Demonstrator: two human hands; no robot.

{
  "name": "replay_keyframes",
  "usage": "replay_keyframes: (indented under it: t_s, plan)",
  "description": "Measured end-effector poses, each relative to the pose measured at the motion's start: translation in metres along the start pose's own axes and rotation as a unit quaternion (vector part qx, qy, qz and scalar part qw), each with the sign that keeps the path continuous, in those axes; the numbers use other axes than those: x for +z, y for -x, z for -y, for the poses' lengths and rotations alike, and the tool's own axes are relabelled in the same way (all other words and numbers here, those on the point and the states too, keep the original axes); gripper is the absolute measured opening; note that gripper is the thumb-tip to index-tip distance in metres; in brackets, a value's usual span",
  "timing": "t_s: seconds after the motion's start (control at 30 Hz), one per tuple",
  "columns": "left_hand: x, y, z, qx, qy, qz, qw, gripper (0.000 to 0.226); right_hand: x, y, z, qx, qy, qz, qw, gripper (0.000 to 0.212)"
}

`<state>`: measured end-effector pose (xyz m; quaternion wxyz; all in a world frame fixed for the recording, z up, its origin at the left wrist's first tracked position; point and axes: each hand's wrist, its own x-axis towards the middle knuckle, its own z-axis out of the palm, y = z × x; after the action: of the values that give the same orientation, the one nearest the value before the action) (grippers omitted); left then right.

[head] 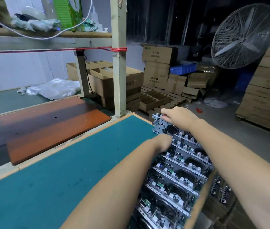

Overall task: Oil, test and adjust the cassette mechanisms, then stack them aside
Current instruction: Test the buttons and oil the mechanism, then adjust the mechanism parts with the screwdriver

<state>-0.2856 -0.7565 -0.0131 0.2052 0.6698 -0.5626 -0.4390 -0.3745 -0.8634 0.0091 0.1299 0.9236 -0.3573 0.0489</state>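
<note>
A row of several metal cassette mechanisms [177,176] stands on edge along the right side of the green-topped bench [64,171], running from near me to the far corner. My right hand [177,115] grips the top edge of the farthest mechanism [161,125], which stands upright at the row's far end. My left hand [164,143] reaches into the row just below it, its fingers hidden among the mechanisms and blurred.
A reddish wooden board [48,126] lies at the bench's far left. A wooden shelf post [118,63] rises at the far corner. Cardboard boxes [157,70] and a large standing fan [243,36] stand beyond on the floor. More mechanisms [221,190] sit below the bench's right edge.
</note>
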Motion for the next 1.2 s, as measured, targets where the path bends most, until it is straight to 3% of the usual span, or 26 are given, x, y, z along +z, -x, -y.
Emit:
replay_keyframes:
  t_s: [0.07,0.23,0.3,0.43,0.57,0.7,0.8,0.97,1.07,1.2]
  plan:
    - [0.000,0.004,-0.001,-0.003,-0.030,0.008,1.000,0.033,0.000,0.000,-0.003,-0.009,-0.001,0.002,1.000,0.022]
    - [-0.002,0.000,0.000,-0.052,0.076,0.000,0.996,0.043,0.000,0.002,-0.004,0.016,-0.063,0.017,0.998,0.024]
    - [0.000,-0.001,0.005,-0.021,0.059,0.023,0.998,0.049,-0.001,0.005,-0.004,0.042,-0.112,0.021,0.993,0.029]
    - [0.001,0.001,0.007,-0.002,0.064,0.013,0.998,0.066,-0.017,0.021,-0.011,0.146,-0.248,-0.052,0.956,0.032]
    - [-0.001,0.005,0.000,0.019,0.043,-0.049,0.998,0.058,-0.031,0.045,-0.019,0.196,-0.249,-0.087,0.945,0.032]
    - [-0.007,0.022,-0.003,0.084,-0.043,-0.144,0.985,0.028,-0.046,0.065,0.009,0.163,-0.275,-0.141,0.937,0.022]
    - [-0.016,0.059,0.004,0.135,-0.061,-0.197,0.969,0.023,-0.059,0.084,0.056,0.108,-0.337,-0.192,0.915,0.016]
    - [-0.043,0.164,0.046,0.188,-0.062,-0.300,0.933,0.013,-0.093,0.105,0.157,0.016,-0.392,-0.152,0.907,0.018]
    - [-0.050,0.244,0.078,0.176,-0.089,-0.361,0.912,0.015,-0.120,0.123,0.223,-0.049,-0.355,-0.121,0.926,0.027]
    - [-0.041,0.335,0.131,0.093,-0.101,-0.409,0.902,0.018,-0.132,0.160,0.310,-0.110,-0.399,-0.067,0.908,0.037]
